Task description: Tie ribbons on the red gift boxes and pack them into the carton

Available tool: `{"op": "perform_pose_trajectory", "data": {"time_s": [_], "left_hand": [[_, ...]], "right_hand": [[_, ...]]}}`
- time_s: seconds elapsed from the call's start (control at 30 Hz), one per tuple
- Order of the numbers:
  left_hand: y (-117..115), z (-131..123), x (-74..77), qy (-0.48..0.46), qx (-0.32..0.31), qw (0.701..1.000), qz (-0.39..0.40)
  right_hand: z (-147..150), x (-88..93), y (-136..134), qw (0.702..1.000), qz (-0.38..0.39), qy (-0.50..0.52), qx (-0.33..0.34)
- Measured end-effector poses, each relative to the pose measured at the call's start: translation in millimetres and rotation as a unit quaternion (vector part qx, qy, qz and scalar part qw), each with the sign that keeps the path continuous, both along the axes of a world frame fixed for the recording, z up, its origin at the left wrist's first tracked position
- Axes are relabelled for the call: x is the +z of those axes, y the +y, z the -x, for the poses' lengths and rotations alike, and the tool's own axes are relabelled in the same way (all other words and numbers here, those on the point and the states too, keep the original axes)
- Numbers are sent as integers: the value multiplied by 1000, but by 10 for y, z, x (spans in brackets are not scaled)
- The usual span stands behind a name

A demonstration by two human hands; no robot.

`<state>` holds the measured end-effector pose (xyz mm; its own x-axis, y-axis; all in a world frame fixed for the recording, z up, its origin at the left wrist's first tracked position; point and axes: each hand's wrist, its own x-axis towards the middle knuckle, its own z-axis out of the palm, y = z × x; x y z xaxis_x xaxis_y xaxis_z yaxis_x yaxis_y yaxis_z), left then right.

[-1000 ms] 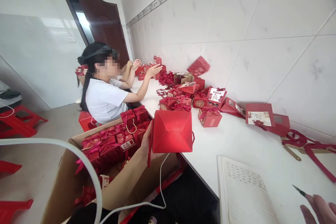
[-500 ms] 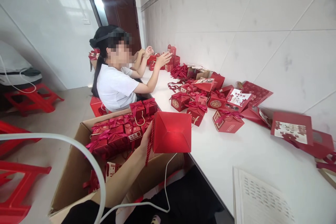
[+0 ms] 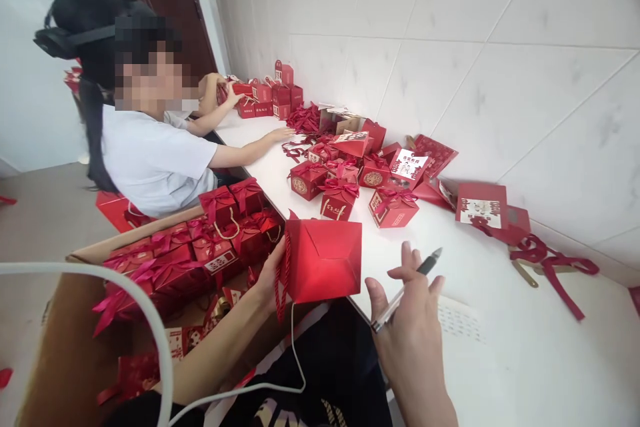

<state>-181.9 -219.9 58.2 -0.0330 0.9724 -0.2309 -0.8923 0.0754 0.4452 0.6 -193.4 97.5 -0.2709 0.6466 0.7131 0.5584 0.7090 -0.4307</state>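
My left hand (image 3: 267, 277) grips a red paper gift box (image 3: 323, 257) by its side, its red cord handle hanging down, held at the edge of the white counter (image 3: 500, 320). My right hand (image 3: 413, 327) is raised in front of me with a pen (image 3: 405, 288) lying between its fingers, tip pointing up and right. A printed sheet (image 3: 460, 320) lies on the counter just behind that hand. Several ribboned red boxes (image 3: 393, 205) stand further back on the counter.
A cardboard carton (image 3: 75, 340) full of ribboned red boxes sits at my left. A seated person in a white shirt (image 3: 150, 160) reaches onto the counter beyond it. Flat red box blanks (image 3: 483, 203) and loose ribbon (image 3: 555, 267) lie along the tiled wall. A white cable (image 3: 125, 287) crosses the foreground.
My right hand has come up into view holding the pen, covering part of the printed sheet. The view has swung left and down. The red box stays in my left hand.
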Motion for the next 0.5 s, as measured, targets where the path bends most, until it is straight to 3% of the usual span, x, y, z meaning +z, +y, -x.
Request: {"op": "perform_pose_trajectory", "data": {"time_s": [0.03,0.13,0.17,0.2,0.27,0.37,0.47,0.5], "left_hand": [[-5,3,-3,5,1,1000,10],[-17,-18,12,5,-26,999,25],[-23,-18,24,-3,-28,999,23],[-32,-4,38,-15,-23,999,18],[-65,78,64,-42,3,999,5],[-171,317,72,-52,33,998,-9],[-338,587,27,-33,69,997,-7],[-402,666,3,-26,87,996,-2]], "right_hand": [[5,13,-21,1000,-5,0,17],[70,10,-61,984,-43,-51,166],[79,-6,-48,981,-39,-66,181],[63,-31,-17,984,-18,-69,162],[-82,-103,88,997,64,-33,28],[-589,-302,283,968,192,-34,-157],[-1243,-662,462,941,245,-110,-207],[-1435,-806,518,943,225,-104,-220]]}}
